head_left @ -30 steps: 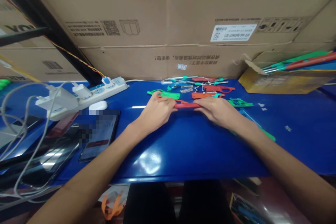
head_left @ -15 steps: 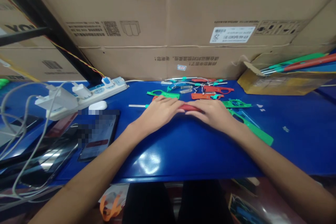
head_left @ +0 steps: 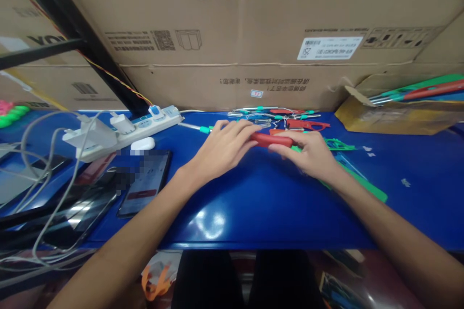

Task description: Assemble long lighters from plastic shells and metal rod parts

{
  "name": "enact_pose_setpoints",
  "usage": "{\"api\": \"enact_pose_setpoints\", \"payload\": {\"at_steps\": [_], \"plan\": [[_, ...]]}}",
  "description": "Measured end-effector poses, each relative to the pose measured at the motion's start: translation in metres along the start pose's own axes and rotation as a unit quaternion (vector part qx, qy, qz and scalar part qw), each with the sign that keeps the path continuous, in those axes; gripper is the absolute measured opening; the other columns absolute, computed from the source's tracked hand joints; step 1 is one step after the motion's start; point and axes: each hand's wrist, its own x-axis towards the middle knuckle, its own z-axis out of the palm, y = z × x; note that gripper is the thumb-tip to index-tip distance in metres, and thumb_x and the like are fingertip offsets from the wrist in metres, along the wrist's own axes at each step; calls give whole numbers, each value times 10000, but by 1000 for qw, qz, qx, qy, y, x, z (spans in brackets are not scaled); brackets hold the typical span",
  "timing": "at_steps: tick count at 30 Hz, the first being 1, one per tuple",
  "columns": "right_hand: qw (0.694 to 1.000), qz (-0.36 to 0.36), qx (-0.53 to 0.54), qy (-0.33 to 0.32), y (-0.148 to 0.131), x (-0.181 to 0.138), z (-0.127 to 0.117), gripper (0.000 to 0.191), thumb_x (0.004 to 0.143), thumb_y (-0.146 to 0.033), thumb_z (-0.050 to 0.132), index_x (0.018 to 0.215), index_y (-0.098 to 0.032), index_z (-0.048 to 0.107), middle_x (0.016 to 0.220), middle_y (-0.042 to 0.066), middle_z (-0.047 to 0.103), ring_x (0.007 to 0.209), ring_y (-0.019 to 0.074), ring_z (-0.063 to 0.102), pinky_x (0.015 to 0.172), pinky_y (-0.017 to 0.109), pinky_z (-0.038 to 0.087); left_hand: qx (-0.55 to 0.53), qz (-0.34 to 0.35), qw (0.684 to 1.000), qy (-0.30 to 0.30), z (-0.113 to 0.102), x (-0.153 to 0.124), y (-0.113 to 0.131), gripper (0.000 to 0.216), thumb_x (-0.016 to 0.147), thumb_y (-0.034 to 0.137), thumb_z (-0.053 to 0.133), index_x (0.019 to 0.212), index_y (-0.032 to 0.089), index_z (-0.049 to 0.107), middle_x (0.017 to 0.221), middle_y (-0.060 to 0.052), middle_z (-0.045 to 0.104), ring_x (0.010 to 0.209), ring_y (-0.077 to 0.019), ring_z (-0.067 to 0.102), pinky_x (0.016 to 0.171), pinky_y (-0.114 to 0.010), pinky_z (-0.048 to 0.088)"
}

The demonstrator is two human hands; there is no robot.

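Centrally, both hands meet over the far middle of the blue table point(head_left: 253, 212). The left hand point(head_left: 221, 148) is curled over the left end of a red plastic piece point(head_left: 272, 140), fingers closed on it. The right hand point(head_left: 313, 155) grips the right end of the same piece between thumb and fingers. The piece lies level, just above the table surface.

A thin metal rod with a green collar point(head_left: 198, 128) projects to the left from under the left hand; whether it joins the red piece cannot be told.

Loose red parts point(head_left: 308, 124) and green parts point(head_left: 340, 145) lie just beyond and right of the hands. A long green strip point(head_left: 364, 186) lies under the right forearm.

At far left sits a white power strip point(head_left: 139, 128) with plugs and cables, a white earbud case point(head_left: 142, 143) just near of it, and a dark phone point(head_left: 145, 181) nearer again. A large cardboard box point(head_left: 253, 34) stands along the far edge. An open carton point(head_left: 395, 113) at far right holds long red and green pieces.
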Motion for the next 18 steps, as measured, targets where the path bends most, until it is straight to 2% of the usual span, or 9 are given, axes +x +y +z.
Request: {"api": "enact_pose_setpoints", "payload": {"at_steps": [3, 5, 8, 10, 13, 18], "plan": [[996, 30, 82, -37, -4, 1, 2, 334, 961, -493, 615, 888, -194, 747, 734, 15, 729, 632, 157, 644, 619, 288, 513, -19, 19, 1000, -3, -3, -1, -3, 355, 1040, 392, 529, 1322, 177, 529, 1325, -130, 628, 1208, -259, 594, 954, -376, 430], [994, 26, 89, -52, -2, 1, 3, 305, 973, -475, 604, 995, -203, 739, 852, 35, 764, 714, 176, 688, 683, 306, 553, -32, 23, 999, -7, -3, -2, -5, 323, 1034, 367, 545, 1291, 172, 536, 1284, -122, 639, 1171, -255, 605, 929, -373, 456], [999, -34, 6, -37, 5, -1, 5, 378, 951, -473, 648, 1239, -230, 674, 1151, 76, 754, 1001, 246, 714, 898, 395, 570, -41, 21, 999, -12, 1, -3, -6, 316, 1042, 339, 529, 1309, 170, 528, 1289, -128, 628, 1167, -254, 598, 940, -396, 471], [995, -87, -49, -25, 10, -2, 7, 438, 942, -463, 670, 1315, -236, 631, 1255, 95, 711, 1130, 272, 674, 986, 435, 543, -36, 21, 999, -15, 3, -3, -7, 337, 1044, 340, 523, 1332, 165, 521, 1306, -134, 620, 1185, -258, 590, 950, -406, 479], [988, -127, -87, -16, 14, -3, 8, 412, 972, -409, 640, 1344, -234, 604, 1258, 108, 687, 1157, 264, 646, 999, 435, 535, -25, 17, 999, -23, 6, -4, -6, 381, 1052, 366, 500, 1372, 160, 501, 1339, -140, 612, 1227, -264, 580, 981, -419, 483], [986, -140, -84, -18, 18, -1, 5, 372, 996, -351, 610, 1345, -223, 601, 1221, 107, 691, 1112, 250, 643, 971, 429, 529, -21, -1, 999, -43, 8, -6, -5, 481, 1070, 379, 453, 1494, 162, 384, 1466, -163, 536, 1352, -281, 520, 1071, -471, 462]]}}
